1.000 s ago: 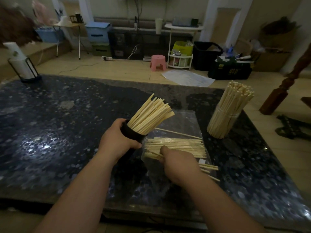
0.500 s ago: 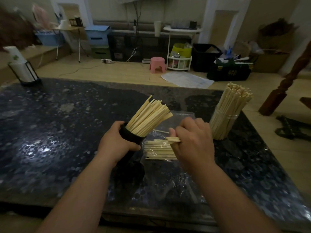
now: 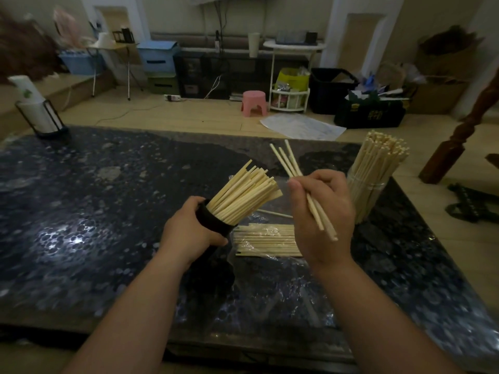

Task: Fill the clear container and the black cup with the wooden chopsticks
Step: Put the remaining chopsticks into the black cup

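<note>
Left hand (image 3: pixel 189 233) grips the tilted cup (image 3: pixel 213 221); right hand (image 3: pixel 321 211) pinches a few chopsticks (image 3: pixel 290 163), at three o'clock of it. Container (image 3: pixel 367 195) stands farther right, packed. Next: likely slide them into the cup.

- We see the left hand (image 3: pixel 189 233) and the right hand (image 3: pixel 324 220), both bare.
- We see the left forearm (image 3: pixel 140 306) and the right forearm (image 3: pixel 378 314) bare too, uncovered down to the lower edge.

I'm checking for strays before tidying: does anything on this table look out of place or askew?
One lone chopstick lies loose on the plastic wrapper, apart from the flat pile. The black cup leans, but the left hand holds it tilted.
</note>
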Motion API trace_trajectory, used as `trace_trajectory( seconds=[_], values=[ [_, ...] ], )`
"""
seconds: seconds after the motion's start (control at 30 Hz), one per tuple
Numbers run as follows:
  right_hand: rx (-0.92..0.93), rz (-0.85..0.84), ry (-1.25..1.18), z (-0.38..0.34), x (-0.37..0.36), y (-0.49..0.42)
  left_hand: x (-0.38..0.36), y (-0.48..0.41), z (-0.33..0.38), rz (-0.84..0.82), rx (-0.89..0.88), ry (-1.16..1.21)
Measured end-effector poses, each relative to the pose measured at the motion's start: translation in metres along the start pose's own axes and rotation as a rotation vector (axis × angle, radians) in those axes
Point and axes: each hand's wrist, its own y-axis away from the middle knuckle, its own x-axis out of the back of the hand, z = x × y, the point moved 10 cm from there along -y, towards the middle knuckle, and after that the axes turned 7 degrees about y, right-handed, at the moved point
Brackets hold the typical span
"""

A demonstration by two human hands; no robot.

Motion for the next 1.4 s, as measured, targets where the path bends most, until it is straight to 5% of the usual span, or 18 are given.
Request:
trace_trajectory(
  seconds=[0.2, 0.57, 1.13, 1.27, 1.4],
  values=[
    [-0.382, -0.192, -0.421, 0.011, -0.027, 0.002, -0.003, 0.0, 0.004, -0.016, -0.027, -0.021],
    [-0.656, -0.293, -0.353, 0.043, -0.043, 0.019, -0.005, 0.0, 0.008, -0.064, -0.057, -0.039],
    [-0.721, -0.429, -0.24, 0.046, -0.057, 0.028, -0.018, 0.004, 0.019, -0.169, -0.142, -0.108],
    [-0.818, -0.292, -0.412, 0.047, -0.048, 0.027, -0.02, 0.004, 0.021, -0.187, -0.159, -0.125],
    [-0.789, -0.273, -0.318, 0.049, -0.041, 0.023, -0.021, 0.003, 0.021, -0.197, -0.164, -0.14]
  ],
)
